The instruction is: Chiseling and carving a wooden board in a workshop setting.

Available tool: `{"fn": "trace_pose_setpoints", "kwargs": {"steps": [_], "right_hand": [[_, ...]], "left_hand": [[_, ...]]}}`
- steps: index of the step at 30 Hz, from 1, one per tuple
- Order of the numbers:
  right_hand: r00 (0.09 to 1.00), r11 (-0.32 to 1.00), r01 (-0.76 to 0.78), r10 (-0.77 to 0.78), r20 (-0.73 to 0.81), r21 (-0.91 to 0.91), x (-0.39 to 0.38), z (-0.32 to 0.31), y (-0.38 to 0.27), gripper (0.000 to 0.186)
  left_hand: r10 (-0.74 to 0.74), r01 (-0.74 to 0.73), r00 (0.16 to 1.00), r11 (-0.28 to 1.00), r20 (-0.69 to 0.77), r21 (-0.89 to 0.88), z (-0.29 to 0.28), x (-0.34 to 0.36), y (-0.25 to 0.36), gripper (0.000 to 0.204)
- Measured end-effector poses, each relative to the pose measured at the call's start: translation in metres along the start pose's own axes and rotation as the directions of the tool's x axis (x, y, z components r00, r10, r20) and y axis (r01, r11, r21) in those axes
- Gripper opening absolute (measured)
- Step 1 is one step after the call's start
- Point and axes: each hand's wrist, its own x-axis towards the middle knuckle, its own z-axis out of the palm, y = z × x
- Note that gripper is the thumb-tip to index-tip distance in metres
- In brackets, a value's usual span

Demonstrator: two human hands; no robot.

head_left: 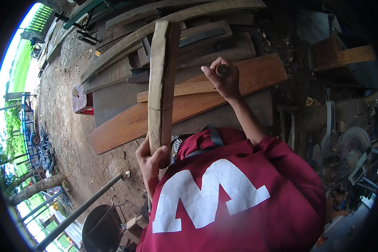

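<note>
My left hand [149,161] is closed round the near end of a thick wooden beam [157,80]. The beam stretches away from me, over the boards, with a thin dark line across it partway along. To the right, my right hand [230,86] forms a fist with its thumb out. It grips a round wooden handle [223,70], seen end-on; whatever the handle belongs to is hidden below the fist. Under both hands lies a wide reddish-brown plank [126,128], with a narrower lighter strip of wood [189,89] on it, apart from the right fist.
Long curved boards [126,59] are stacked beyond the plank. A red and white stool [83,98] stands on the dirt floor at left. A metal pole [84,208] slants at lower left, near a dark round seat [101,229]. Machinery with a round disc [355,140] stands at right.
</note>
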Motion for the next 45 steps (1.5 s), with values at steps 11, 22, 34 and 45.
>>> {"fn": "trace_pose_setpoints", "kwargs": {"steps": [11,22,34,45], "right_hand": [[0.987,0.982,0.118,-0.132,-0.09,-0.15,-0.006,0.008,0.005,0.02],[0.941,0.948,0.282,-0.303,-0.148,-0.147,-0.005,0.0,0.004,0.011],[0.996,0.995,0.068,-0.072,-0.059,-0.069,-0.003,-0.015,0.011,0.015],[0.972,0.984,0.145,-0.122,-0.2,0.105,-0.007,-0.004,0.03,0.016]], "left_hand": [[0.13,-0.169,0.978,0.954,0.165,0.249,0.031,-0.002,0.047,0.059],[0.033,-0.104,0.931,0.978,0.364,0.178,0.047,0.009,0.048,0.057],[-0.039,-0.075,0.913,0.962,0.407,0.261,0.063,0.023,0.06,0.056],[0.222,-0.107,0.775,0.969,0.592,-0.223,0.054,0.017,0.097,0.059]]}}
